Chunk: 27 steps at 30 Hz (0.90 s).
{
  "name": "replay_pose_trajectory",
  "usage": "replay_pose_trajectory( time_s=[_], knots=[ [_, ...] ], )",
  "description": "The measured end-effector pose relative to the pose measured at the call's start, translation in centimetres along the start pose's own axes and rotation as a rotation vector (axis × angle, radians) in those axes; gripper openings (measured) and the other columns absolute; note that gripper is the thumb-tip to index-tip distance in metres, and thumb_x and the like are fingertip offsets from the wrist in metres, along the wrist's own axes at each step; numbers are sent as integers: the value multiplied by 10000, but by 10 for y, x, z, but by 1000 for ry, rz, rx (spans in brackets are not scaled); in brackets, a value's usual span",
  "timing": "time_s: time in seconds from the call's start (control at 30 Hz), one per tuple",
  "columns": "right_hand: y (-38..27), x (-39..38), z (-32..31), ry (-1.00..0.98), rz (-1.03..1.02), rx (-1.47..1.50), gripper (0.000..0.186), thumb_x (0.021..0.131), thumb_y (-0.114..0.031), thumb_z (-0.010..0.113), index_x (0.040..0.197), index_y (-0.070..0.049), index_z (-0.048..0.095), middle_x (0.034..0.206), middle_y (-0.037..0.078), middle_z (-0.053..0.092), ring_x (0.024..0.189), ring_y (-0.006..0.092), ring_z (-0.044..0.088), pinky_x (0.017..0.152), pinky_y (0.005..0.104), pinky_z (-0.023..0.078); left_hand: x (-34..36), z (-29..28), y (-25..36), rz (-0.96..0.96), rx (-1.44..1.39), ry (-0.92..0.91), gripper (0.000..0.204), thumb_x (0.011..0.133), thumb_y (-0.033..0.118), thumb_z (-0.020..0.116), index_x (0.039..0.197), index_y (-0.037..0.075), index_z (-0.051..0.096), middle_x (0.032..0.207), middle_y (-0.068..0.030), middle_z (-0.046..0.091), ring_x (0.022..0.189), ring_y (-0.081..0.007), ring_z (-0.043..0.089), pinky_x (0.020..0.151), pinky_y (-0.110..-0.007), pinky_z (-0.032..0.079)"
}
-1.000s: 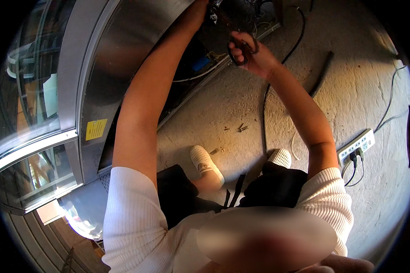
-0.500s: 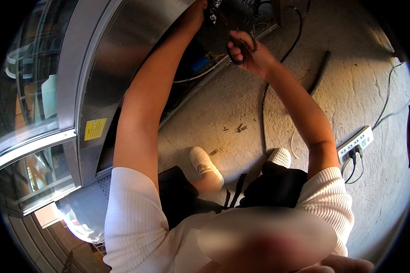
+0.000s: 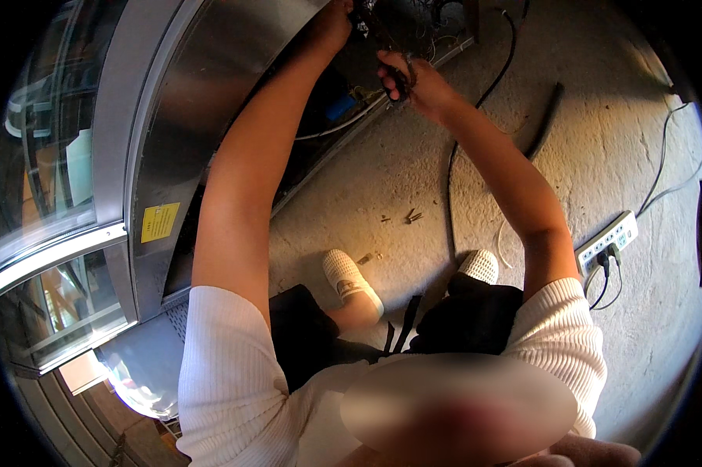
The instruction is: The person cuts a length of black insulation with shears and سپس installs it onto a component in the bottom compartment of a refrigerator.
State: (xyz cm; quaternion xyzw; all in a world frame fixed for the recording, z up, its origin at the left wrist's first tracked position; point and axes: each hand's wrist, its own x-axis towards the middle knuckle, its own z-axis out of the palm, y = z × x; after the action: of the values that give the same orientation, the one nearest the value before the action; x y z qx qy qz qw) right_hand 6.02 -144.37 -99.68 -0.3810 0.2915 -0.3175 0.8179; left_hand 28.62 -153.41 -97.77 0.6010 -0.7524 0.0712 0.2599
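Note:
My right hand (image 3: 419, 84) is closed around dark-handled scissors (image 3: 398, 78), whose blades point up and left into the shadowed opening at the base of a metal cabinet (image 3: 203, 86). The scissor tips are lost in the dark. My left hand (image 3: 334, 27) reaches to the same opening at the top edge of the picture, beside a small shiny silvery piece (image 3: 361, 29). Its fingers are mostly hidden there. Thin tangled wires and a blue part (image 3: 340, 107) show inside the opening.
A pale cable (image 3: 343, 127) runs along the opening's lower edge. Several screws (image 3: 413, 216) lie on the concrete floor, near my white shoes (image 3: 340, 268). A black cable (image 3: 451, 187) and a dark tube (image 3: 549, 117) lie right. A power strip (image 3: 609, 241) holds plugs.
My right hand has shifted slightly left with the scissors, closer to the opening's edge. The left hand stays at about the same place.

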Motion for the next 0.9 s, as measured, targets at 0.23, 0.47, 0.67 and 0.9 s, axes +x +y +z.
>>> replay_pose_trajectory(
  time_s=[0.23,0.47,0.67,0.9],
  knots=[
    [5,24,1,9,-71,-148,454,867,-575,548,854,-126,610,690,-8,545,644,122,514,616,276,355,4,5,1,-22,18,0,189,727,-43,526,875,67,567,834,-188,569,816,-374,548,749,-441,449],
    [10,41,-8,-33,-122,-141,445,887,-551,550,840,-112,603,639,16,506,607,117,477,566,299,331,5,7,2,-37,25,3,194,708,-58,516,850,66,561,809,-187,560,793,-374,543,729,-444,448],
    [14,49,-12,48,-345,-281,420,914,-489,579,791,-88,587,634,26,505,599,129,479,526,317,341,4,1,12,-12,-22,61,166,701,-48,513,819,62,554,788,-191,553,783,-379,548,720,-449,446],
    [17,11,-25,99,-340,-466,492,947,-517,505,875,-42,612,657,43,516,603,145,491,574,307,396,-3,-10,8,-76,-15,55,132,802,89,542,923,49,576,884,-191,591,874,-380,568,774,-454,446]
  ],
)
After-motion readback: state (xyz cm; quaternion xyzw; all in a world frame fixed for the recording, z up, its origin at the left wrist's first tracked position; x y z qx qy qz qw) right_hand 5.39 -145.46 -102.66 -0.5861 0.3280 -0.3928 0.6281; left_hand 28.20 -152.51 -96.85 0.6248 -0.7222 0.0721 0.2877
